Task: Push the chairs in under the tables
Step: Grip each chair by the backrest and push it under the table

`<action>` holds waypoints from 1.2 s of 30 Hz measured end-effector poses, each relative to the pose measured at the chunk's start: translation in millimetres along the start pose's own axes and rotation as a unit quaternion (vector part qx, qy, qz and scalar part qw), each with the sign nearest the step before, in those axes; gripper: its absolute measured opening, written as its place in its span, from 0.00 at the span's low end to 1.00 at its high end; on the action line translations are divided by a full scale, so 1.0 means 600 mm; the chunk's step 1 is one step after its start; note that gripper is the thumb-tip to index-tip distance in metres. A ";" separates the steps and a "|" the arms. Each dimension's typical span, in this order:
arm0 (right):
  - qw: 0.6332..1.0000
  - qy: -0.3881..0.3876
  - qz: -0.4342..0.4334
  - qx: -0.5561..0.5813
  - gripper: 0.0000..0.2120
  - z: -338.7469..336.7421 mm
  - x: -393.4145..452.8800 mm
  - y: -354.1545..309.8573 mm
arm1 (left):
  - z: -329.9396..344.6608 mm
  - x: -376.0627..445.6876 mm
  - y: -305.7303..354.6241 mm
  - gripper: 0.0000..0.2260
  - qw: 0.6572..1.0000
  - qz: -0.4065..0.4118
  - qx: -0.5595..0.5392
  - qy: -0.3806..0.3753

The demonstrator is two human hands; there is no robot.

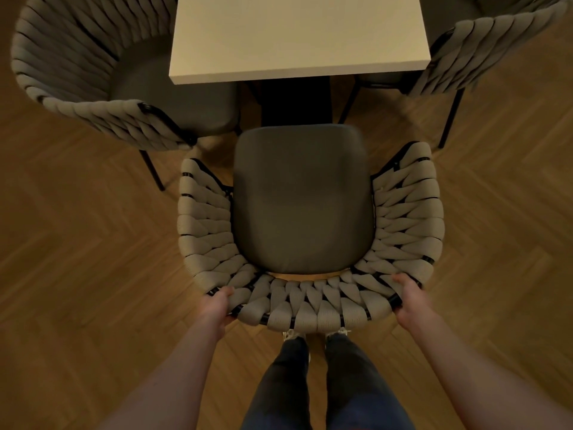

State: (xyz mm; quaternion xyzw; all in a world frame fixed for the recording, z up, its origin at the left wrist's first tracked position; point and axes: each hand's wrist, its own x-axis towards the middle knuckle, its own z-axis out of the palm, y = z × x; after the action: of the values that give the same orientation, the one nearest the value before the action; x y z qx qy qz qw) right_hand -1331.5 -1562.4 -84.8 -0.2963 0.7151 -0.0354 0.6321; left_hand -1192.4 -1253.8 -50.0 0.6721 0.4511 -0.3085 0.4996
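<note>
A chair with a grey seat cushion (302,200) and a curved back of woven beige straps (310,308) stands right in front of me, facing a white square table (297,35). The front edge of its seat lies a little short of the table's near edge. My left hand (218,305) grips the back rim at its left corner, thumb on top. My right hand (409,301) grips the rim at the right corner the same way.
A matching woven chair (93,72) stands at the table's left side, its seat partly under the top. Another matching chair (483,48) stands at the right. The table's dark base (294,100) shows under the top. My legs and shoes stand behind the chair on herringbone wood floor (77,243).
</note>
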 end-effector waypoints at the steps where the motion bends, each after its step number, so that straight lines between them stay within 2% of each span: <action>1: 1.000 -0.004 -0.001 0.001 0.25 -0.002 0.001 -0.001 | 0.000 -0.001 -0.002 0.17 1.000 0.000 0.000 -0.002; 7: 1.000 -0.029 -0.003 0.008 0.21 -0.007 0.005 -0.001 | -0.003 -0.002 0.000 0.20 1.000 -0.003 0.012 -0.014; 10: 0.999 0.008 -0.037 0.000 0.28 -0.003 -0.002 -0.004 | -0.009 -0.003 -0.001 0.22 0.998 0.003 0.058 -0.017; 12: 0.984 0.089 -0.141 -0.065 0.34 -0.005 -0.017 -0.012 | -0.015 -0.004 -0.002 0.25 0.996 0.018 0.088 0.005; 14: 0.939 0.148 -0.274 -0.147 0.32 -0.005 -0.050 -0.025 | -0.022 -0.007 -0.004 0.24 0.990 0.063 0.120 0.046; 15: 0.917 0.145 -0.328 -0.175 0.30 -0.002 -0.062 -0.029 | -0.024 -0.012 -0.003 0.23 0.982 0.094 0.145 0.071; 18: 0.893 0.064 -0.390 -0.214 0.23 0.017 -0.086 -0.029 | -0.033 -0.036 0.007 0.21 0.954 0.160 0.215 0.136; 21: 0.902 -0.044 -0.351 -0.246 0.17 0.040 -0.096 -0.015 | -0.050 -0.048 0.016 0.15 0.936 0.199 0.243 0.156; 25: 0.873 -0.167 -0.289 -0.355 0.15 0.076 -0.112 0.020 | -0.079 -0.052 0.028 0.08 0.925 0.255 0.253 0.123; 29: 0.847 -0.212 -0.265 -0.409 0.14 0.132 -0.148 0.064 | -0.144 -0.035 0.041 0.06 0.925 0.280 0.252 0.050; 36: 0.831 -0.262 -0.254 -0.421 0.08 0.302 -0.261 0.155 | -0.341 0.048 0.093 0.06 0.915 0.288 0.282 0.016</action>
State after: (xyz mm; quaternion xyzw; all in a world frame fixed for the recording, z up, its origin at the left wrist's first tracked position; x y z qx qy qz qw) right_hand -1195.4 -1353.9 -21.7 -0.7028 0.3677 0.1888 0.5790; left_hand -1137.1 -1056.2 10.4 0.8906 0.1406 -0.2550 0.3494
